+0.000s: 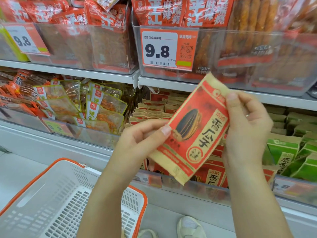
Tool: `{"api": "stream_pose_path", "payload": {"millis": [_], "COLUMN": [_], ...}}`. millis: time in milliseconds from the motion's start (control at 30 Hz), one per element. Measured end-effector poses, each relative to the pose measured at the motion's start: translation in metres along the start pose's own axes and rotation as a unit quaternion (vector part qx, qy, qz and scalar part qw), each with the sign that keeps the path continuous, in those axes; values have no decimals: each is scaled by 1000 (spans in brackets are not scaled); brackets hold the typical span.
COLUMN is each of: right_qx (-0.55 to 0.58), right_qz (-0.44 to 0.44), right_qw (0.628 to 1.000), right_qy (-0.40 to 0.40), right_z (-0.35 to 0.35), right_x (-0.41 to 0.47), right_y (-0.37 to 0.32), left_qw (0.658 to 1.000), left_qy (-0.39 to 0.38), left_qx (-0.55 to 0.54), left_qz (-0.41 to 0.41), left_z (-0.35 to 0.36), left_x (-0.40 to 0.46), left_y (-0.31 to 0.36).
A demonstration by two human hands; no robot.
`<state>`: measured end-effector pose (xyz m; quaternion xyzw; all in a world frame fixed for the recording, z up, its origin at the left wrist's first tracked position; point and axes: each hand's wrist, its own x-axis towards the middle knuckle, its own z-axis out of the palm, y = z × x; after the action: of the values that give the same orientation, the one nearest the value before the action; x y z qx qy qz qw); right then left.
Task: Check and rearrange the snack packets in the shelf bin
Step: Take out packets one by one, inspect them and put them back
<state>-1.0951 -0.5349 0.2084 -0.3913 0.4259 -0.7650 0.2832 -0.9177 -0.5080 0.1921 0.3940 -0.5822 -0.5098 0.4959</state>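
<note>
Fingers [165, 130] of both hands pinch a red sunflower-seed packet [192, 133] marked 香瓜子, below a 9.8 tag [158, 49].

A white basket [56, 200] with an orange rim sits low on the left. Two light shoes [189, 226] show on the floor beside it. On the upper shelf [72, 70], clear bins carry price tags [169, 49] reading 9.8 and hold red spicy-strip bags [185, 11]. Green packets [291, 152] fill the far-right bin below.
</note>
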Motion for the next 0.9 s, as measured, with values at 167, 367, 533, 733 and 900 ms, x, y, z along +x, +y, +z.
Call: {"api": "stream_pose_path", "payload": {"millis": [167, 367, 533, 733, 900], "right_qx": [-66, -32, -45, -55, -36], "right_qz": [-15, 106, 133, 142, 146], "right_qw": [993, 969, 940, 946, 954], "right_qy": [-95, -221, -311, -286, -261], "right_z": [10, 14, 14, 14, 16], "right_x": [-16, -27, -22, -17, -21], "right_y": [-8, -6, -8, -1, 1], "left_qw": [999, 984, 964, 933, 937], "left_qy": [29, 169, 265, 331, 305], "left_qx": [3, -45, -10, 125, 164], "left_qz": [-45, -14, 13, 64, 50], "left_z": [8, 14, 14, 14, 14], "left_x": [2, 8, 11, 15, 16], "left_y": [-5, -5, -6, -13, -12]}}
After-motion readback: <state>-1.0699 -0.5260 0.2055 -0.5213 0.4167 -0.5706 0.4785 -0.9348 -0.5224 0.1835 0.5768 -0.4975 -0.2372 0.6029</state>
